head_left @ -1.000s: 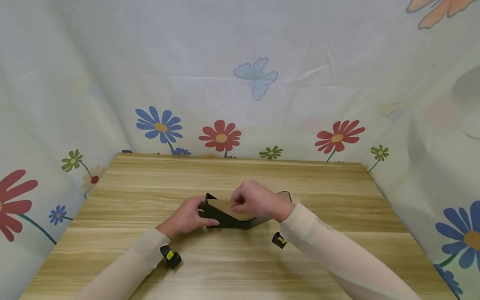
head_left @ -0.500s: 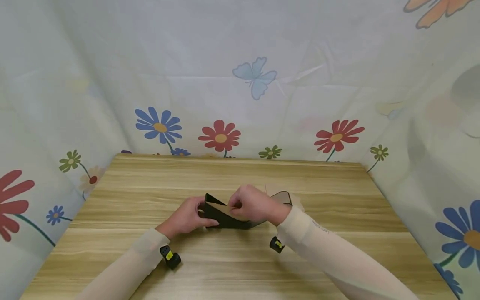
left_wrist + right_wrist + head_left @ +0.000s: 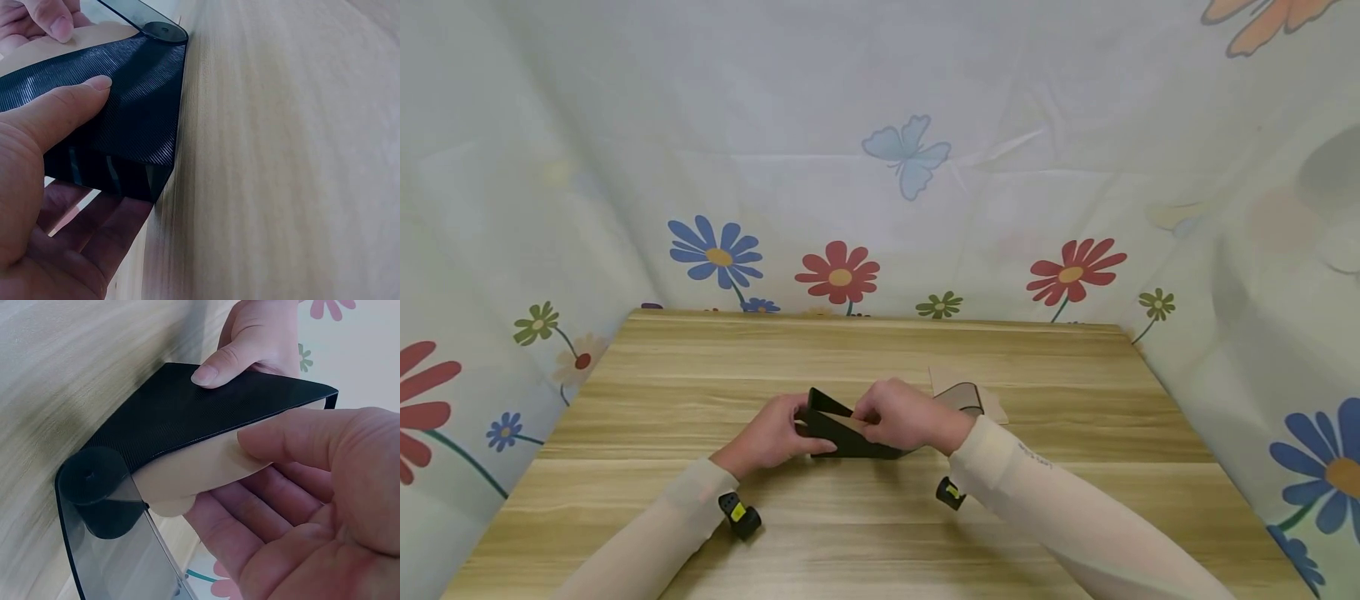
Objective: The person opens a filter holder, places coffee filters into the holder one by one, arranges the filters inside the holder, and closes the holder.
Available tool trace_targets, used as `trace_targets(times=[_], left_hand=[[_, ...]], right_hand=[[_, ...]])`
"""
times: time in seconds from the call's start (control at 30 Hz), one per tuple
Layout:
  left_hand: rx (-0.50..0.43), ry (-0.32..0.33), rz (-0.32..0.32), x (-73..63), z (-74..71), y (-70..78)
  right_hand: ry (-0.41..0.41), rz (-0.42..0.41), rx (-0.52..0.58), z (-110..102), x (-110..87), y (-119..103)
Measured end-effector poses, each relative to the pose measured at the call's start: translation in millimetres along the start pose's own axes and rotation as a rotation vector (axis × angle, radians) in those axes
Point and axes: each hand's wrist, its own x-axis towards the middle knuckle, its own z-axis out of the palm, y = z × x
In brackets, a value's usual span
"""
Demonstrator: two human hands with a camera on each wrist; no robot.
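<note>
A black ridged box (image 3: 846, 440) with slanting sides stands on the wooden table. Its clear lid (image 3: 119, 562) is swung out on a round black hinge (image 3: 94, 475). My left hand (image 3: 767, 435) grips the box's left end, thumb on the near face and fingers behind it. With my right hand (image 3: 904, 415) I pinch a stack of tan paper (image 3: 200, 465), apparently coffee filters, in the box mouth. The thumb presses one side and the fingers lie behind. Most of the stack is hidden inside the box.
Behind the lid, another flat tan paper piece (image 3: 996, 407) lies on the table (image 3: 1045, 517). A flowered curtain (image 3: 775, 100) hangs at the back and both sides. Black wrist cameras sit under both sleeves.
My right hand has moved a little down and left, and the tan paper sits deeper in the box. More of the flat paper behind the lid shows. The left hand holds still.
</note>
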Motion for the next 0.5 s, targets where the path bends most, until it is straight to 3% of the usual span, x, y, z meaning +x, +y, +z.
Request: trace_targets(times=[0.5], left_hand=[[-0.004,0.004,0.012,1.3,1.3,-6.3]], right_hand=[[-0.051,0.051,0.0,6.1,7.0,-2.4]])
